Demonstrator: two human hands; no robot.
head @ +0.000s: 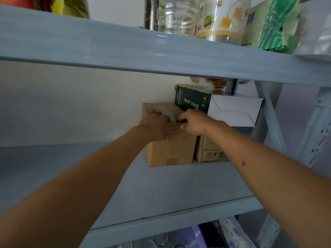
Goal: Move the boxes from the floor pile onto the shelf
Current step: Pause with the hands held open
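Two bare forearms reach up from the bottom corners of the frame toward the back of a pale blue metal shelf (pixel 179 185), meeting at a plain brown cardboard box (pixel 170 149) that stands on the shelf board against the white wall.

Left hand (pixel 155 127) lies over the box's top front edge, fingers bent down over the front face, thumb tip w/ nail showing low on the cardboard. Grip looks like a curl over the edge. Right hand (pixel 194 122) is at the same top edge just beside it, fingers curled tight & thumb tucked, pinching at the edge or flap of the box; exactly what it pinches can't be told. An open brown flap w/ clear tape rises behind both hands.

Touching the box's right side is a second brown carton w/ printed black lines (pixel 209 151). On top of that carton rests a dark green & white printed carton (pixel 223 108), lying on its side, its green end just behind the right hand.

Upper shelf board (pixel 125 45) carries a clear plastic bottle (pixel 176 14), a clear jar w/ yellow & white label (pixel 222 18) and a green patterned packet (pixel 279 24). Below the working shelf, some glassware & a purple-patterned item show, blurred.
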